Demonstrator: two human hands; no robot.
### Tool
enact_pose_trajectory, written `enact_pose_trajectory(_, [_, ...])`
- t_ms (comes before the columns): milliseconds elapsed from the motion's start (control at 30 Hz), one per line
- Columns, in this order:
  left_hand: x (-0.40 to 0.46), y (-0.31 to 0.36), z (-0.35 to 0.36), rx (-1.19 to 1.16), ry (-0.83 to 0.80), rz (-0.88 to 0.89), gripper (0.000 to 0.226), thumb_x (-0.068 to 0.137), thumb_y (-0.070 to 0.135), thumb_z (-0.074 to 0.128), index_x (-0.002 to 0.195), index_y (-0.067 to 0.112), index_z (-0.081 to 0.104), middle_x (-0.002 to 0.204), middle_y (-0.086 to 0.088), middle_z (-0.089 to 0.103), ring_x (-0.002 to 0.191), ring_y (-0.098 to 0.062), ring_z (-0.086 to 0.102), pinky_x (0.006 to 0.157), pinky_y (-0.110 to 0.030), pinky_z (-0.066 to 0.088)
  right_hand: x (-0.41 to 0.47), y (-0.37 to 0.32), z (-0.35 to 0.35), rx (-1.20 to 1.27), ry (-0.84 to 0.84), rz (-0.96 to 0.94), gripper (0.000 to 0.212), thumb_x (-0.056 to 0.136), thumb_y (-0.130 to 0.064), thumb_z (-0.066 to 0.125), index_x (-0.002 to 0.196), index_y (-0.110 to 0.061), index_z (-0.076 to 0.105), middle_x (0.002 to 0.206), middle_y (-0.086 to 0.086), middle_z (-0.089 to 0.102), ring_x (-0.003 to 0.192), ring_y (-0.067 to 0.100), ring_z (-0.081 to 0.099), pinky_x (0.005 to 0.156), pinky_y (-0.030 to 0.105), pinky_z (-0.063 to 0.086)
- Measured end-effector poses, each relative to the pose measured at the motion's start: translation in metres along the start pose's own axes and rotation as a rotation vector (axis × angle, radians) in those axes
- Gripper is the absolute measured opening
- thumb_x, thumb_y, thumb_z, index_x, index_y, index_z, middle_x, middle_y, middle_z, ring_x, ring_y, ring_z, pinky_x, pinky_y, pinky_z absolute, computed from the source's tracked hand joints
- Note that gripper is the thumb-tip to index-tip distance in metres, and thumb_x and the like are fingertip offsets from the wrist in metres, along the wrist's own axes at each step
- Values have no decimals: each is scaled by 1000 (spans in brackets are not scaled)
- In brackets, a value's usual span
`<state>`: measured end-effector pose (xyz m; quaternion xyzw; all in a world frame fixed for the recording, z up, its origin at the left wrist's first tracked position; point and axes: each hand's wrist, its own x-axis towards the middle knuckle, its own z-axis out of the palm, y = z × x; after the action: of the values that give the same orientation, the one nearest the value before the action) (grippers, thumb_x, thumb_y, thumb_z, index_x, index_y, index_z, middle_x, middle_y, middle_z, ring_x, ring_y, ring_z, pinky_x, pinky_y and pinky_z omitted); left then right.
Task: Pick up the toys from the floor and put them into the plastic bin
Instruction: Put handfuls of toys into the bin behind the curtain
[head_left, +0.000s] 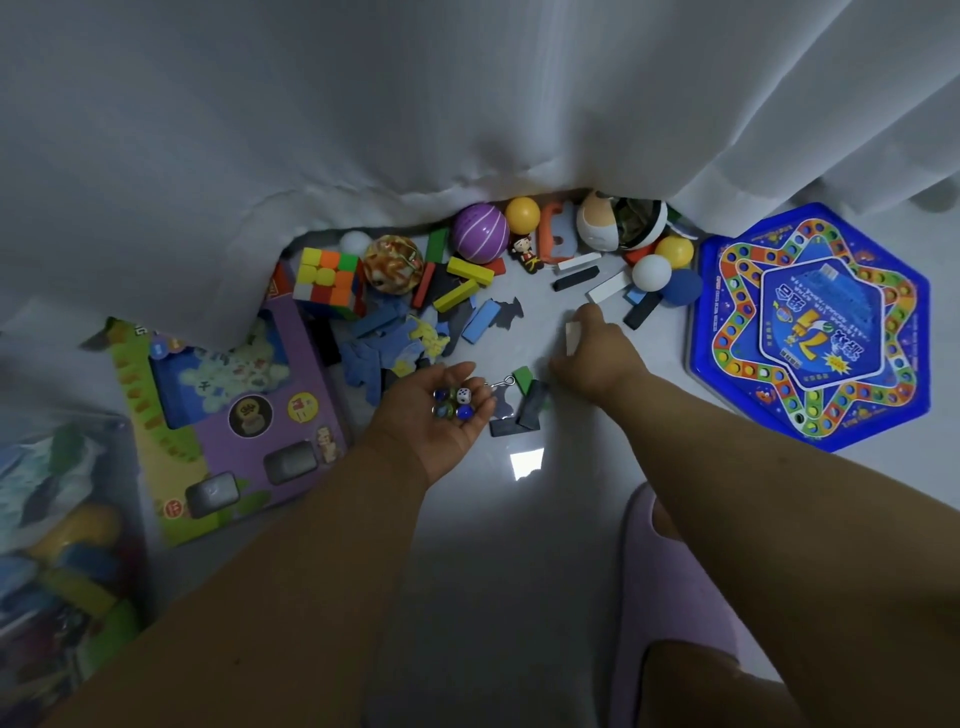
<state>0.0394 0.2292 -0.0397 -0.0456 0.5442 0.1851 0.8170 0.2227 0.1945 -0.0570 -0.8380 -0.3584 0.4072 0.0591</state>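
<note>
My left hand (441, 421) is palm up over the floor, cupped around several glass marbles (449, 409) and a white die (464, 396). My right hand (597, 358) is palm down, its fingertips on the floor beside a green block (523, 376) and dark blocks (532, 410). A pale rectangular piece shows at its thumb, and what the fingers enclose is hidden. Scattered toys lie beyond: a puzzle cube (327, 280), a purple ball (479, 234), a yellow ball (522, 214), and coloured blocks (467, 270). The translucent plastic bin (67, 545), with toys inside, stands at the lower left.
A white curtain (415, 104) hangs over the back of the toy pile. A purple toy box (234, 415) lies on the left and a blue hexagonal board game (810, 322) on the right. My foot in a lilac slipper (670, 587) is below my right arm.
</note>
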Motion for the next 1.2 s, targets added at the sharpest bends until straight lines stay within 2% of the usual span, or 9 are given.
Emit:
enact_pose_trajectory(100, [-1, 3, 0, -14, -6, 19, 45, 102, 35, 33, 95, 1, 63, 90, -12, 59, 84, -22, 58, 88, -36, 45, -17, -28, -7, 197, -9, -200, 42, 84, -17, 62, 120, -15, 42, 104, 12, 55, 91, 30, 58, 75, 41, 54])
enact_pose_trajectory(167, [-2, 5, -1, -79, -43, 23, 48, 102, 38, 31, 108, 3, 63, 101, -15, 63, 95, -26, 60, 94, -40, 44, -36, -53, -5, 147, -35, -422, 41, 81, -15, 65, 118, -15, 46, 100, 6, 53, 88, 23, 55, 66, 29, 48])
enact_pose_trajectory(367, [-15, 7, -7, -219, -266, 73, 29, 85, 28, 49, 89, 7, 69, 79, -12, 72, 68, -27, 72, 60, -39, 59, -65, -78, 12, -317, -110, -766, 63, 79, -26, 65, 136, -34, 39, 114, 3, 46, 96, 17, 48, 79, 35, 49])
enact_pose_trajectory(467, [-15, 11, -11, -239, -255, 131, 28, 92, 30, 45, 93, 11, 65, 78, -10, 70, 69, -25, 70, 65, -36, 58, -70, -83, 3, -232, -152, -856, 74, 80, -21, 64, 144, -34, 30, 114, -4, 52, 98, 9, 48, 77, 22, 42])
enact_pose_trajectory(533, [-13, 14, -13, -249, -238, 134, 38, 97, 36, 41, 90, 11, 69, 78, -8, 70, 72, -22, 68, 72, -32, 55, -73, -85, -3, -2, -175, -832, 68, 82, -15, 60, 143, -31, 34, 109, -13, 54, 94, 2, 53, 77, 18, 45])
enact_pose_trajectory(733, [-16, 18, -14, -293, -215, 134, 56, 97, 36, 42, 69, 2, 76, 73, -14, 71, 61, -25, 70, 66, -37, 58, -39, -42, -3, 298, 338, -369, 38, 84, -21, 57, 121, -15, 51, 105, 2, 54, 92, 16, 53, 73, 30, 44])
enact_pose_trajectory(800, [-16, 18, -17, -298, -209, 131, 53, 96, 35, 44, 69, 2, 76, 74, -14, 70, 64, -25, 69, 64, -36, 59, -29, -14, 9, 72, 257, -220, 53, 79, -34, 67, 126, -17, 47, 116, 5, 52, 106, 22, 51, 82, 36, 47])
enact_pose_trajectory(933, [-15, 18, -25, -290, -166, 111, 57, 96, 38, 43, 67, 1, 76, 76, -16, 71, 74, -25, 67, 65, -37, 59, -40, 8, 43, -320, 63, -351, 93, 61, -55, 78, 140, -31, 33, 137, 3, 34, 126, 24, 32, 95, 39, 45])
enact_pose_trajectory(1200, [-13, 13, -31, -288, -148, 106, 55, 96, 38, 45, 70, 0, 75, 77, -12, 68, 62, -27, 71, 64, -38, 60, -33, -1, 57, -390, -10, -427, 73, 74, -28, 76, 136, -27, 38, 132, 9, 35, 121, 29, 30, 92, 39, 43])
